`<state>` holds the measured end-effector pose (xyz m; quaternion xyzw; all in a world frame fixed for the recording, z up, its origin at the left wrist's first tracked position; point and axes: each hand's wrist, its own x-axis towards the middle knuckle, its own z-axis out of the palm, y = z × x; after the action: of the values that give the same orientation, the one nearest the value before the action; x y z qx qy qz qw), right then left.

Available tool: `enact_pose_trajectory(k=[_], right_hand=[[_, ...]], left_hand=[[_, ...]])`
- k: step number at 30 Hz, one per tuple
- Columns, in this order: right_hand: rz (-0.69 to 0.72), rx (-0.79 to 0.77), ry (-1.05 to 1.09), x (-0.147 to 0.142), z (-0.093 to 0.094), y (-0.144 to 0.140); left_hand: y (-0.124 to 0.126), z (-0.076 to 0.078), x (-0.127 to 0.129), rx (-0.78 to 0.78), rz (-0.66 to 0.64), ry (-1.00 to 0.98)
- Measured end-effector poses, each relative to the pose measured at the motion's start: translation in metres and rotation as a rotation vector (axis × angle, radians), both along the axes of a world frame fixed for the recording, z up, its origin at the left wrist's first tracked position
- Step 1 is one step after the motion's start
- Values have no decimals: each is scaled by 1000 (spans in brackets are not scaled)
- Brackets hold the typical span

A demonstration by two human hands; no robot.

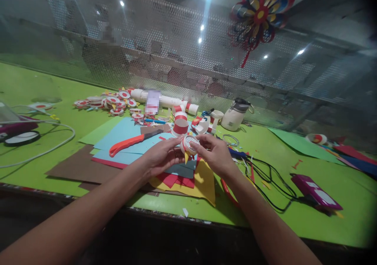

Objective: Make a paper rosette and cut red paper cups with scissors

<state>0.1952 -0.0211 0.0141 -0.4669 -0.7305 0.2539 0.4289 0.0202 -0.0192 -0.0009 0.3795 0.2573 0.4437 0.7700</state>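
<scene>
Between my two hands is a small round paper craft piece (191,144), white with red on its rim, a dotted face and a yellow pointed tip hanging below. My left hand (163,155) closes on its left side, fingers partly hidden behind it. From the right, my right hand (217,155) grips it, the thumb pressing on the dotted face. Beneath them lie stacked blue sheets (173,166), a yellow sheet (204,180) and red pieces (176,179). Just behind stands a red-and-white paper cylinder (180,124).
An orange-handled blade tool (126,144) rests on the sheets at left. Many similar round pieces (113,100) pile up at back left near a long white tube (173,102). A cream jug (234,117) stands behind right. Black cords reach a purple box (316,192).
</scene>
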Motion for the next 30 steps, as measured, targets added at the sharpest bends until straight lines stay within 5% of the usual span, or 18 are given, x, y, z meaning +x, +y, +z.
enact_pose_trajectory(k=[6, 14, 30], right_hand=[[27, -53, 48, 0, 0, -2], [9, 334, -174, -4, 19, -22], [137, 281, -222, -3, 22, -23]], left_hand=[[2, 1, 0, -1, -20, -15], [1, 4, 1, -63, -3, -35], [0, 4, 2, -86, -18, -11]])
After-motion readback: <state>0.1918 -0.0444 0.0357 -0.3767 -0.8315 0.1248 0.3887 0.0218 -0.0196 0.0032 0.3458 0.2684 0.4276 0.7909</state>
